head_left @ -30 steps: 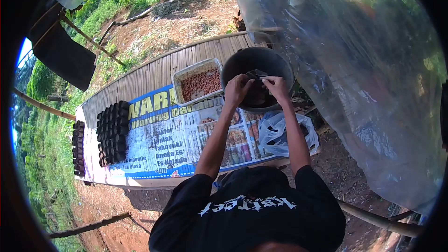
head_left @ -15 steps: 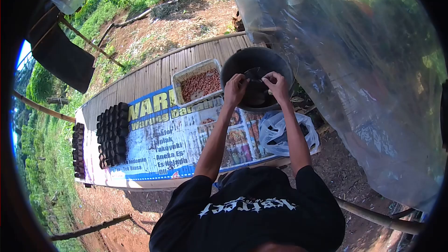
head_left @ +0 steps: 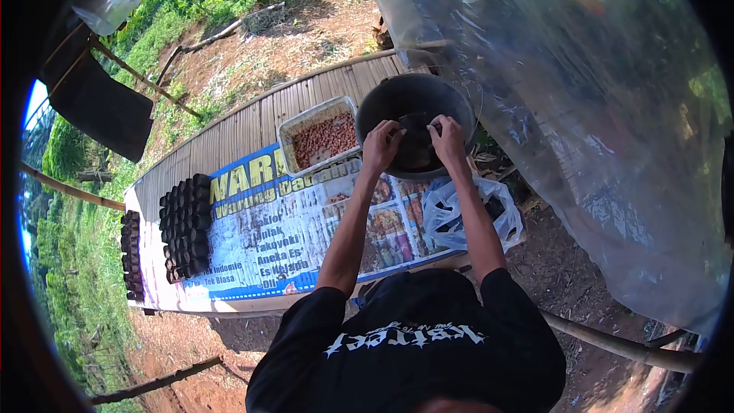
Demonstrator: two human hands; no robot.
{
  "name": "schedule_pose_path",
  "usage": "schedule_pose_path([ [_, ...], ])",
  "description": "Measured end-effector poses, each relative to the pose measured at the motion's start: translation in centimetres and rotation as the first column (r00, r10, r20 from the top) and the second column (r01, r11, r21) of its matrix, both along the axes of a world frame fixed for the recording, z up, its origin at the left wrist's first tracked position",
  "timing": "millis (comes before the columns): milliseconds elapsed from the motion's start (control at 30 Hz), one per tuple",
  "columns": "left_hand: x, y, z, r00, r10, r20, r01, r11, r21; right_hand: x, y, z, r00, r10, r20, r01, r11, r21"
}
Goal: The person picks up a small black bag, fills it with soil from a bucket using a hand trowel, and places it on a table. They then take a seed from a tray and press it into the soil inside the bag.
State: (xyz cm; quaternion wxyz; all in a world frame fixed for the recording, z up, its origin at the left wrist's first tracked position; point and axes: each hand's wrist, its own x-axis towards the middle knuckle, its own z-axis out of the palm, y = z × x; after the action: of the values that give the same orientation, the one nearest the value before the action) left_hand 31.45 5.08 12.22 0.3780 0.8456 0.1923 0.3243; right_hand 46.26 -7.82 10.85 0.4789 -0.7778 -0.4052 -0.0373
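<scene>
Over the black bucket (head_left: pixel 375 99), my left hand (head_left: pixel 381 143) and my right hand (head_left: pixel 447 138) face each other with fingers pinched. Between them is a small black plastic seedling bag (head_left: pixel 416 124), its upper edge gripped from both sides. Dark against the dark bucket, the bag's outline is hard to make out, and how full it is cannot be told. The bucket's contents are mostly in shadow. Just left of the bucket stands a white plastic basket (head_left: pixel 287 145) holding many reddish-brown seeds (head_left: pixel 325 140).
Filled black seedling bags (head_left: pixel 186 222) stand in rows at the table's left, with another row (head_left: pixel 131 256) at its end. A printed banner (head_left: pixel 264 222) covers part of the bamboo table (head_left: pixel 229 126). A white plastic bag (head_left: pixel 505 222) lies right; clear sheeting (head_left: pixel 566 145) hangs beyond.
The view has shifted slightly. Both hands stay over the bucket, and the seedling bag between them has changed its angle a little.
</scene>
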Motion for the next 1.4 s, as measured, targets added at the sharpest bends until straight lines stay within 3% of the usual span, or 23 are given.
schedule_pose_path([
  [33,-0.1,-0.1,0.1,0.999,0.018,-0.032,-0.017,0.999,0.031,0.0,0.1,-0.3,0.998,-0.029,0.054,0.029,1.0,0.004],
  [233,0.4,-0.4,-0.3,0.989,0.115,-0.091,-0.108,0.991,0.077,1.0,0.6,-1.1,0.991,-0.094,-0.094,0.095,0.995,0.007],
  [400,0.4,-0.4,0.3,0.986,0.134,-0.102,-0.136,0.991,-0.017,1.2,0.3,-1.1,0.995,0.003,-0.096,-0.003,1.0,-0.006],
  [700,0.5,-0.7,0.8,0.971,0.237,0.03,-0.237,0.971,-0.02,0.6,-0.3,0.0,0.987,0.113,-0.118,-0.119,0.992,-0.05],
  [933,1.4,-0.3,-0.1,0.95,0.312,0.0,-0.312,0.949,0.036,0.8,0.1,-0.1,0.973,0.151,-0.176,-0.139,0.987,0.078],
  [1133,1.3,-0.4,-0.1,0.951,0.307,-0.021,-0.306,0.951,0.028,0.9,0.0,0.0,0.973,0.167,-0.16,-0.158,0.985,0.069],
  [1400,1.2,0.4,-1.1,0.97,0.224,0.098,-0.234,0.966,0.111,0.2,-0.2,1.1,0.95,0.229,-0.212,-0.227,0.973,0.034],
])
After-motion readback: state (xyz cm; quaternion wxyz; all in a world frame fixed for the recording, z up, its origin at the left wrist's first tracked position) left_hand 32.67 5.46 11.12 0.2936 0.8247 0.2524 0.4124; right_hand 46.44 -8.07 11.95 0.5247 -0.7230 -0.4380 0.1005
